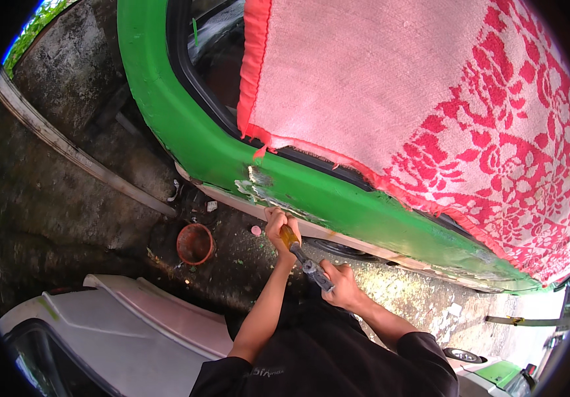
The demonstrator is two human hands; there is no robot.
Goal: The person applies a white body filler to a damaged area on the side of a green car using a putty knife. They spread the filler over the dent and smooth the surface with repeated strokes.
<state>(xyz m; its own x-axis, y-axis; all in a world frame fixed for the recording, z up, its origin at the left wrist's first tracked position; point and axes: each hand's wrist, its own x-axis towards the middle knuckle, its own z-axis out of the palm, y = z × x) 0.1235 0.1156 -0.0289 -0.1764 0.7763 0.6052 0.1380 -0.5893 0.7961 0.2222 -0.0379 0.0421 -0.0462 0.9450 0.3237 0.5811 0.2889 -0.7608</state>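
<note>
Alongside the green car, I have both hands on a single tool, which slants from the lower edge of the bodywork down toward the dark shirt. The left hand is wrapped around its amber end, close by the car's side; the right hand is closed on the grey metal end, nearer the torso. Left-hand fingers hide the tool's far tip, so I cannot tell from my view whether it touches the panel. Just above those fingers I see a damaged patch, whitish and dark where the green paint is broken. A red-and-pink flowered cloth drapes over the car's windows. Left of the hands, a reddish-brown pot stands on the dark ground, with a small pink object lying between.
</note>
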